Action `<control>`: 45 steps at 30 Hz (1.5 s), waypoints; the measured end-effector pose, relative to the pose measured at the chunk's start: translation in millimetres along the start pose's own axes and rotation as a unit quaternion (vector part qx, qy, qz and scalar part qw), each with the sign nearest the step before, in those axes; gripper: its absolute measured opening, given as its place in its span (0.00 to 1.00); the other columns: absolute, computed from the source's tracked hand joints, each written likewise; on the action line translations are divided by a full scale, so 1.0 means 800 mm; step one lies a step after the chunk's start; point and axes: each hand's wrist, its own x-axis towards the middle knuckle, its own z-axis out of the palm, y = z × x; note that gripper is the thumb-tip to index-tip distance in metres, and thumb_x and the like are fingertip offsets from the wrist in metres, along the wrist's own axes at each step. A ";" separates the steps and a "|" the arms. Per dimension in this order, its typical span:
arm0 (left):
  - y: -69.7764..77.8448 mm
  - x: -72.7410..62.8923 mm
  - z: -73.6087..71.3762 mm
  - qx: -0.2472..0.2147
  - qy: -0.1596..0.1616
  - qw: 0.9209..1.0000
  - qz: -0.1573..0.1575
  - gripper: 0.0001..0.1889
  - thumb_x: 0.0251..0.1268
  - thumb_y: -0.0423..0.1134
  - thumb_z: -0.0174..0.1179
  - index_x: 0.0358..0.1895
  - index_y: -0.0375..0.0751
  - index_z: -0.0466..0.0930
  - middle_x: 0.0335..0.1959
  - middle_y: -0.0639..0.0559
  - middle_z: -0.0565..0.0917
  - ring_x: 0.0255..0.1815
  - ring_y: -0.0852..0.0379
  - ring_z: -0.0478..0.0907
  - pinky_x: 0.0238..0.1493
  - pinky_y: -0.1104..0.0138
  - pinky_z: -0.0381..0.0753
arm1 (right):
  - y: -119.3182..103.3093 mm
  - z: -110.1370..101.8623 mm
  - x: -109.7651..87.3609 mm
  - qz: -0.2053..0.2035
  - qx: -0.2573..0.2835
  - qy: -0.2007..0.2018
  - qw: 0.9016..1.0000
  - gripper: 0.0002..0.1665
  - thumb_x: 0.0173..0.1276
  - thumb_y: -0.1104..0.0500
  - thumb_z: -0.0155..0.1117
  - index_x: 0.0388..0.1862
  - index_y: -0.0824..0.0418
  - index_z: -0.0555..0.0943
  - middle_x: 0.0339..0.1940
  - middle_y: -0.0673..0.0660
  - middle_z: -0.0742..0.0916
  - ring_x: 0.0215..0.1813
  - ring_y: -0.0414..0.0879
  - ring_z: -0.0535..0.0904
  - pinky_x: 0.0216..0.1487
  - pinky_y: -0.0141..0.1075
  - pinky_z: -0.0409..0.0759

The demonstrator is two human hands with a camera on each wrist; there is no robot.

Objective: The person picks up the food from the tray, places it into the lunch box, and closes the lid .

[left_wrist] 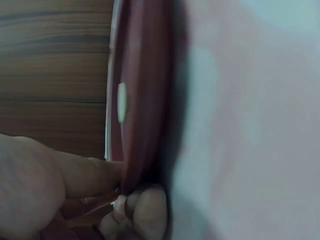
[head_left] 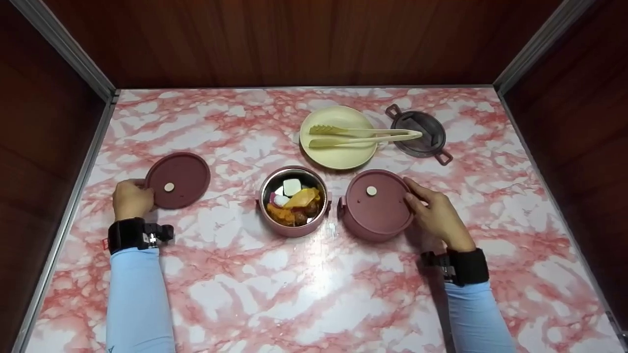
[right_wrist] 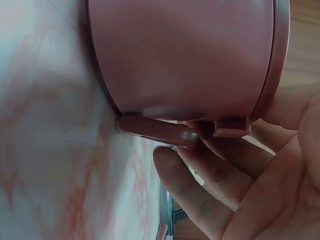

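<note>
My left hand [head_left: 133, 198] pinches the near left edge of a round dark red lid [head_left: 184, 179] with a small pale button. In the left wrist view the thumb lies on top of the lid [left_wrist: 145, 95] and curled fingers are under its edge. An uncovered pink pot [head_left: 289, 230] holds pieces of food [head_left: 300, 198], white, yellow and brown. To its right stands a second pink pot [head_left: 375, 234] with its lid [head_left: 385, 208] on. My right hand [head_left: 439, 215] holds that pot's right side, thumb at the lid rim and fingers around the side handle [right_wrist: 160, 131].
Behind the pots lies a pale yellow plate [head_left: 338, 159] with cream tongs [head_left: 348, 138] across it. The tongs' end reaches over a small dark round dish [head_left: 409, 147] with two reddish handles. Wooden walls [head_left: 314, 44] enclose the marbled table [head_left: 235, 294].
</note>
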 end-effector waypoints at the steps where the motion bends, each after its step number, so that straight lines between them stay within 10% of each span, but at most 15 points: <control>1: 0.001 -0.001 0.001 -0.025 -0.005 1.000 -0.004 0.23 0.72 0.34 0.49 0.65 0.25 0.72 0.53 0.29 0.78 0.34 0.52 0.84 0.39 0.64 0.84 | 0.000 0.000 0.000 0.000 0.001 0.000 1.000 0.28 0.78 0.51 0.54 0.74 0.56 0.70 0.65 0.61 0.79 0.60 0.51 0.78 0.46 0.26 0.77; 5: 0.008 -0.003 0.003 -0.107 -0.012 0.994 -0.017 0.24 0.72 0.32 0.48 0.68 0.26 0.68 0.45 0.36 0.80 0.17 0.65 0.79 0.24 0.71 0.83 | -0.003 -0.001 0.002 -0.009 -0.002 0.001 1.000 0.28 0.78 0.52 0.55 0.74 0.58 0.69 0.64 0.62 0.80 0.57 0.54 0.80 0.45 0.30 0.81; 12: 0.051 -0.029 0.018 -0.176 0.007 0.984 0.015 0.24 0.74 0.34 0.49 0.70 0.31 0.67 0.36 0.47 0.80 0.22 0.65 0.78 0.27 0.71 0.83 | -0.015 0.002 0.005 -0.059 -0.009 0.072 0.996 0.27 0.77 0.57 0.56 0.71 0.63 0.72 0.66 0.64 0.77 0.63 0.59 0.75 0.60 0.52 0.75; 22: 0.144 -0.102 0.065 -0.214 -0.021 0.966 0.145 0.20 0.74 0.33 0.53 0.66 0.34 0.72 0.51 0.37 0.82 0.32 0.57 0.81 0.32 0.67 0.85 | -0.086 0.018 0.007 -0.168 0.066 0.285 0.941 0.14 0.67 0.74 0.62 0.49 0.69 0.86 0.39 0.61 0.89 0.39 0.38 0.83 0.43 0.24 0.77; 29: 0.174 -0.134 0.093 -0.224 -0.070 0.949 0.211 0.19 0.72 0.31 0.56 0.64 0.34 0.75 0.46 0.40 0.83 0.30 0.54 0.81 0.32 0.63 0.85 | -0.140 0.049 0.006 -0.186 0.121 0.209 0.953 0.16 0.68 0.73 0.63 0.53 0.69 0.84 0.36 0.60 0.89 0.34 0.44 0.85 0.40 0.27 0.82; 37: 0.187 -0.146 0.113 -0.152 -0.143 0.946 0.249 0.18 0.73 0.35 0.56 0.63 0.40 0.78 0.42 0.46 0.83 0.28 0.54 0.80 0.26 0.64 0.83 | -0.158 0.089 0.013 -0.188 0.057 0.107 0.975 0.19 0.72 0.62 0.63 0.60 0.64 0.81 0.50 0.58 0.88 0.44 0.45 0.85 0.49 0.36 0.82; 45: 0.185 -0.148 0.120 -0.112 -0.154 0.943 0.275 0.18 0.74 0.36 0.56 0.63 0.40 0.78 0.42 0.47 0.84 0.25 0.55 0.79 0.25 0.66 0.80 | -0.161 0.102 0.012 -0.143 0.116 0.077 0.980 0.19 0.77 0.56 0.56 0.62 0.60 0.81 0.30 0.50 0.89 0.29 0.42 0.82 0.38 0.33 0.78</control>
